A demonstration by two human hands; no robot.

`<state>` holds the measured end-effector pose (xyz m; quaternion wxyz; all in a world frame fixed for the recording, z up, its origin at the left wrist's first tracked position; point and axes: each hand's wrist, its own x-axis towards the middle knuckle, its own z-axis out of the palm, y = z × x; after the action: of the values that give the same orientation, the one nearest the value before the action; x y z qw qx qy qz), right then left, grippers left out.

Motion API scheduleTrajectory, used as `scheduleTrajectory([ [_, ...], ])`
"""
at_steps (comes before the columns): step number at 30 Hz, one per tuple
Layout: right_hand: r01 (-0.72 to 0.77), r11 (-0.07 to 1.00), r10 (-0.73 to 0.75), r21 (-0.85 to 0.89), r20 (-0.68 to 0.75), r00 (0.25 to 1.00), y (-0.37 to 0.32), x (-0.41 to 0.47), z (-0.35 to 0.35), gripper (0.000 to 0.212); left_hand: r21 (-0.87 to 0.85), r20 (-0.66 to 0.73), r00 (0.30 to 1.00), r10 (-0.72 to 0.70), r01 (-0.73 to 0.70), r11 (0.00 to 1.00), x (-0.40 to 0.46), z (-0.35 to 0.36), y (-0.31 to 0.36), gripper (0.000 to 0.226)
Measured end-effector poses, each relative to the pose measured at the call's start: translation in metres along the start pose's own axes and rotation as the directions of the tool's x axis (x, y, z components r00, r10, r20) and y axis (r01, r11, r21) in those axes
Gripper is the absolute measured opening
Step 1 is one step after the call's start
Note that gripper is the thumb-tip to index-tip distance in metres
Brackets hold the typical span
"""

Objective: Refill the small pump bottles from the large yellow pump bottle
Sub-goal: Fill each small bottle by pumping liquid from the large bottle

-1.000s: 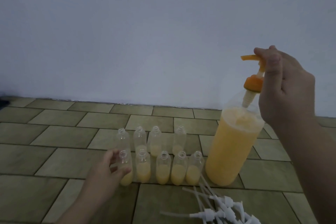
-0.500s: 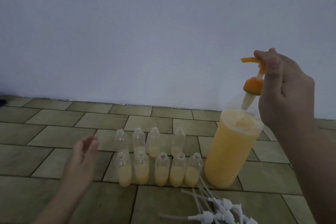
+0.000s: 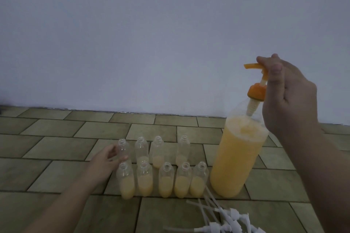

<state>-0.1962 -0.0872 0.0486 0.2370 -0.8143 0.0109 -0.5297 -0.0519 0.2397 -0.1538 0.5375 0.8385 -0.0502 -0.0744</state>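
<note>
A large bottle (image 3: pixel 236 159) of yellow liquid stands upright on the tiled floor (image 3: pixel 56 134), at the right end of a group of small bottles. Its orange pump (image 3: pixel 255 89) is lifted clear of the neck and tilted, the cap above the bottle mouth and the pale stem angled down into the opening. The right hand (image 3: pixel 289 98) holds the pump from the right side; thumb and fingers are curled round the pump head, with the orange spout projecting left past the fingertips.

The small bottles are uncapped and arranged in two rows. The near row (image 3: pixel 162 179) has five bottles, each filled with yellow liquid to roughly the lower half. The far row (image 3: pixel 153 149) has four bottles; three of them hold only a shallow layer at the bottom, and the far-left bottle (image 3: pixel 124 150) appears clear, with no liquid visible.

The left hand (image 3: pixel 106 159) reaches in from the near left. Its fingers are loosely curved around the far-left bottle, fingertips at its left side and thumb at its lower front; whether the grip is firm cannot be determined.

A heap of white pumps (image 3: pixel 225 221) with long tubes lies on the floor, near side, just in front of the large bottle
</note>
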Motion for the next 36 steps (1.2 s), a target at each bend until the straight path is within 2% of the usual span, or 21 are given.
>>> scheduleTrajectory([
  [2, -0.002, 1.0, 0.002, -0.008, 0.005, 1.0, 0.001, 0.001, 0.0, 0.051, -0.03, -0.064, 0.998, 0.015, -0.017, 0.999, -0.003, 0.002, 0.002, 0.025],
  [5, 0.001, 1.0, -0.001, -0.029, 0.007, 1.0, 0.001, 0.001, 0.001, 0.05, -0.119, -0.256, 0.963, 0.085, -0.119, 0.986, -0.016, -0.006, 0.021, 0.018],
  [8, 0.007, 1.0, -0.007, -0.014, 0.005, 1.0, 0.0, 0.001, 0.001, 0.053, -0.189, -0.415, 0.894, 0.169, -0.266, 0.945, -0.029, -0.024, 0.059, 0.023],
  [11, 0.003, 1.0, -0.003, 0.0, 0.012, 1.0, 0.0, 0.001, 0.002, 0.052, -0.177, -0.481, 0.806, 0.345, -0.475, 0.862, -0.048, -0.029, 0.117, 0.017],
  [13, 0.004, 1.0, -0.004, -0.009, 0.01, 1.0, 0.0, 0.001, 0.001, 0.052, -0.146, -0.433, 0.761, 0.483, -0.587, 0.796, -0.061, -0.015, 0.159, 0.018],
  [15, 0.0, 1.0, 0.0, -0.011, 0.011, 1.0, -0.001, 0.002, 0.001, 0.052, -0.108, -0.312, 0.75, 0.583, -0.637, 0.763, -0.07, 0.011, 0.194, 0.026],
  [18, -0.01, 1.0, 0.01, -0.004, 0.013, 1.0, -0.002, 0.002, 0.0, 0.048, 0.008, -0.101, 0.737, 0.669, -0.671, 0.741, -0.075, 0.054, 0.23, 0.048],
  [22, -0.019, 1.0, 0.019, -0.021, 0.014, 1.0, -0.002, 0.001, 0.0, 0.048, 0.12, 0.059, 0.707, 0.705, -0.706, 0.698, -0.067, 0.087, 0.247, 0.048],
  [26, -0.017, 0.999, 0.018, -0.031, 0.015, 1.0, -0.002, 0.001, -0.001, 0.047, 0.163, 0.089, 0.691, 0.717, -0.72, 0.674, -0.064, 0.097, 0.256, 0.047],
  [36, -0.016, 0.999, 0.017, -0.041, 0.024, 1.0, -0.001, 0.0, 0.0, 0.046, 0.195, 0.048, 0.685, 0.727, -0.72, 0.666, -0.067, 0.1, 0.265, 0.047],
])
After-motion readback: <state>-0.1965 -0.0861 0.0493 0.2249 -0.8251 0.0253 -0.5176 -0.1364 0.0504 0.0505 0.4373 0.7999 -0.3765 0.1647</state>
